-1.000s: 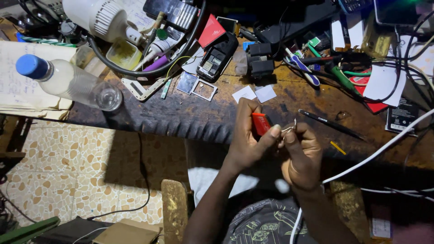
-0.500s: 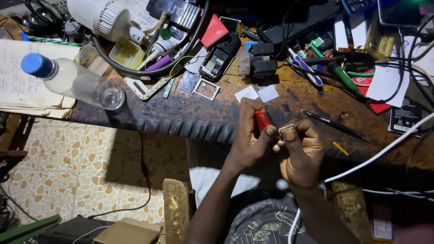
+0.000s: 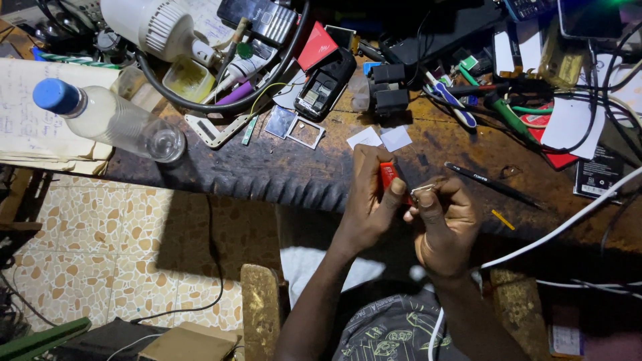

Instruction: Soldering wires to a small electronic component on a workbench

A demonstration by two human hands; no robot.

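My left hand (image 3: 369, 200) grips a small red tool (image 3: 387, 175) upright, its thumb pressed on the tool's side. My right hand (image 3: 445, 224) pinches a tiny silvery metal part (image 3: 421, 190) between thumb and fingers, held right against the red tool. Both hands hover over the front edge of a dark, worn wooden workbench (image 3: 294, 170). A black pen-like tool (image 3: 491, 182) lies on the bench just right of my hands.
A clear bottle with a blue cap (image 3: 107, 120) lies at the left on a paper notebook (image 3: 30, 117). An opened black phone (image 3: 324, 87), small screen frames (image 3: 294, 127), two white paper squares (image 3: 381, 138), screwdrivers (image 3: 455, 107), cables and a white lamp (image 3: 150, 23) crowd the bench. Tiled floor lies below.
My hands have stayed together at the bench edge; the fingers shifted slightly around the red tool and metal part. The view drifted a little.
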